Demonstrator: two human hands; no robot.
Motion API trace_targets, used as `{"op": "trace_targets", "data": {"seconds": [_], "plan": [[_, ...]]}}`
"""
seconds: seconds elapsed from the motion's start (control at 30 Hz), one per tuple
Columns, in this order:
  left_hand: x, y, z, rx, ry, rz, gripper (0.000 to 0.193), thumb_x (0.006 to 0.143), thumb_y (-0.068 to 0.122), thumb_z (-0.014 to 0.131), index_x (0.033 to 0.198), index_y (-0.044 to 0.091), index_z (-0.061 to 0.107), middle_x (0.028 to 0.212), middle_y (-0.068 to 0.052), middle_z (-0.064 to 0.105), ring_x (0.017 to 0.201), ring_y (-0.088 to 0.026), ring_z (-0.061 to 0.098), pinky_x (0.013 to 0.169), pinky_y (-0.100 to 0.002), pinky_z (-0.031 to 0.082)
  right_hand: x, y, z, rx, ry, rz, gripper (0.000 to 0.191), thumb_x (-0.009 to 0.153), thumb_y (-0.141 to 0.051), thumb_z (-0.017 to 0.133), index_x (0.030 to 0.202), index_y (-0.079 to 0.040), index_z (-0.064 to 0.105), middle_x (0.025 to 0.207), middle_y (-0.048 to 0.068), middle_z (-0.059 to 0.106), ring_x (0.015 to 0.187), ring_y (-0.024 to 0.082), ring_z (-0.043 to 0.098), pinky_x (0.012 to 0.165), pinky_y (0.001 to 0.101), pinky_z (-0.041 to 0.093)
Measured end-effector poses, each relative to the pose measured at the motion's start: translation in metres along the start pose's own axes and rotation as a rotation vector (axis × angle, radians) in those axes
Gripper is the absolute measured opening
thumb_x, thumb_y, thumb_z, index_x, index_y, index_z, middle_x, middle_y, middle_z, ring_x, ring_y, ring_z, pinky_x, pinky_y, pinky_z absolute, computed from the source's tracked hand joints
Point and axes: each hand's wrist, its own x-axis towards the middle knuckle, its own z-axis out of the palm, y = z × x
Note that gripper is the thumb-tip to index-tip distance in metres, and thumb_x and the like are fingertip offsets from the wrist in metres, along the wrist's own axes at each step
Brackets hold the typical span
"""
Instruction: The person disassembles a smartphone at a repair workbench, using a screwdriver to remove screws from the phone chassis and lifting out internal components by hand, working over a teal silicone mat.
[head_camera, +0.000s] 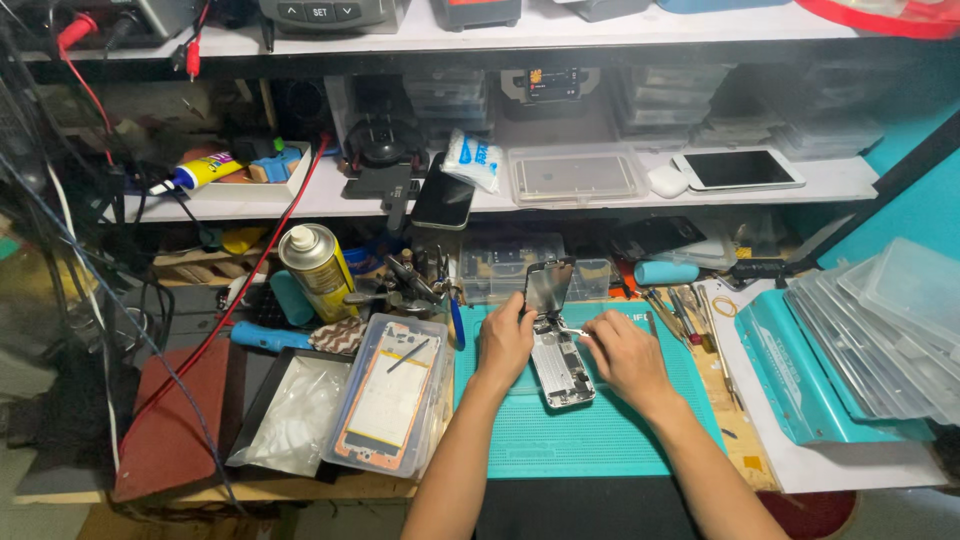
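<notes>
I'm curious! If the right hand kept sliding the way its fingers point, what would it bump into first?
Probably the opened phone: the right hand points left, holding a thin tool over its insides.

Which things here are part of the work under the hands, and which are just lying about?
In hand:
opened phone, screen tilted up
left hand steadying it
right hand with thin metal tool
teal mat

Lying about:
spray can
clear tray
white tablet
blue-handled screwdriver
stacked clear lids
</notes>
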Motion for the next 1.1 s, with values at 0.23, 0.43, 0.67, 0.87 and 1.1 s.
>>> {"op": "trace_targets", "data": {"seconds": [0.23, 0.43, 0.67, 0.87, 1.1], "plan": [[0.012, 0.008, 0.014, -0.01, -0.003, -0.016, 0.017, 0.09, 0.009, 0.068, 0.097, 0.001, 0.055, 0.09, -0.02, 0.071, 0.088, -0.044, 0.066, 0.072, -0.052, 0.049, 0.003, 0.018, 0.001, 0.122, -0.011, 0.135, 0.015, 0.09, -0.017, 0.071, 0.098, -0.004, 0.067, 0.091, 0.011, 0.068, 0.077, 0.031, 0.068, 0.065, 0.0414, 0.053], [0.025, 0.005, 0.043, -0.003, 0.001, -0.007, 0.017, 0.091, 0.009, 0.068, 0.098, 0.001, 0.054, 0.092, -0.019, 0.072, 0.088, -0.044, 0.067, 0.072, -0.051, 0.05, -0.007, 0.061, 0.015, 0.156, -0.031, 0.239, 0.017, 0.091, -0.019, 0.071, 0.1, -0.004, 0.068, 0.088, 0.014, 0.073, 0.077, 0.033, 0.07, 0.066, 0.0418, 0.054], [-0.014, -0.029, -0.005, 0.029, -0.017, -0.005, 0.016, 0.093, 0.01, 0.066, 0.098, 0.001, 0.054, 0.091, -0.019, 0.072, 0.088, -0.044, 0.068, 0.072, -0.052, 0.05, -0.024, -0.001, 0.041, 0.192, 0.007, 0.245, 0.017, 0.091, -0.017, 0.071, 0.102, -0.005, 0.07, 0.089, 0.014, 0.073, 0.078, 0.03, 0.071, 0.067, 0.0394, 0.055], [-0.013, -0.015, 0.0, 0.022, -0.006, 0.005, 0.015, 0.093, 0.01, 0.066, 0.097, 0.001, 0.054, 0.093, -0.017, 0.073, 0.088, -0.043, 0.068, 0.072, -0.051, 0.051, -0.019, -0.005, 0.022, 0.201, -0.018, 0.234, 0.018, 0.088, -0.015, 0.072, 0.103, -0.006, 0.072, 0.087, 0.011, 0.072, 0.068, 0.027, 0.068, 0.06, 0.0369, 0.052], [-0.013, -0.014, 0.004, 0.017, 0.004, 0.008, 0.015, 0.094, 0.011, 0.065, 0.098, 0.001, 0.054, 0.094, -0.018, 0.073, 0.089, -0.044, 0.067, 0.071, -0.052, 0.05, -0.021, 0.01, 0.021, 0.201, 0.051, 0.226, 0.015, 0.089, -0.014, 0.073, 0.101, -0.006, 0.077, 0.081, 0.01, 0.071, 0.064, 0.026, 0.066, 0.059, 0.036, 0.051]]}}
